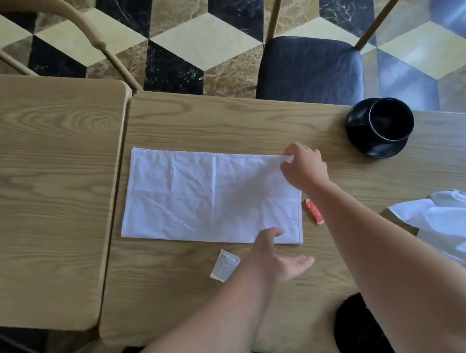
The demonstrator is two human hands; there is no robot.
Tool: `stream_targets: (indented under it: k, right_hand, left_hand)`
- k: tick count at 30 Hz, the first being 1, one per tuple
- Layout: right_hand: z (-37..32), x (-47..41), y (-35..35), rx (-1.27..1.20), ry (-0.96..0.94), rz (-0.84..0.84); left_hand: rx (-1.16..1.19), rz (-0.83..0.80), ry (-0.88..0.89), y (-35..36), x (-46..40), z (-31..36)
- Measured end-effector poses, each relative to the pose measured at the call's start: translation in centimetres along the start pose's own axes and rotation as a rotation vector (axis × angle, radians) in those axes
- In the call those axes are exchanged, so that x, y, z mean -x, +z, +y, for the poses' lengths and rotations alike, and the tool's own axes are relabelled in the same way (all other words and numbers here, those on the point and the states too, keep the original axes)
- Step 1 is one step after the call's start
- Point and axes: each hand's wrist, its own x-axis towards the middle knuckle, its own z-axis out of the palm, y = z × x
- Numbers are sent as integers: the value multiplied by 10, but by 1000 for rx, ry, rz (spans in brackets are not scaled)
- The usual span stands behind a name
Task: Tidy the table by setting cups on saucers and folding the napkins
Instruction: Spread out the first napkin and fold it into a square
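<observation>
A white napkin (209, 197), folded into a long rectangle, lies flat on the wooden table (203, 118). My right hand (304, 167) pinches its far right corner. My left hand (277, 257) hovers open, palm up, at the napkin's near right edge, thumb over the cloth. A black cup (390, 120) stands on a black saucer (374, 146) at the far right. A second, crumpled white napkin (453, 221) lies at the right edge. Another black dish (364, 336) sits near the front edge, mostly hidden behind my right forearm.
A small red-and-white packet (313, 211) lies just right of the napkin, and a white sachet (226, 265) lies in front of it. A second table (37, 197) abuts on the left. A black-cushioned chair (311, 69) and a wooden chair (41, 9) stand beyond.
</observation>
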Motion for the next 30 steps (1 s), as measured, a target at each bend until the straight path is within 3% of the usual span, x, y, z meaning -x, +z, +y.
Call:
stream_targets:
  k: [7,16,23,26,30]
  right_hand:
    - [-6,-32,-9,320,10,-250]
    - [-56,-2,-61,171,-80,-454]
    - [-115,53,-125,-451,-42,-739]
    - [-131,64,-143,-721,-42,-737]
    - [-155,64,-168,-1124,23,-601]
  left_hand:
    - [112,121,112,0,-30,-23]
    - [118,-6,192,2,-12,-29]
    - [231,-501,336,-16,41,-11]
    - [141,-571,398,-29,79,12]
    - [-54,-563,582,-28,148,65]
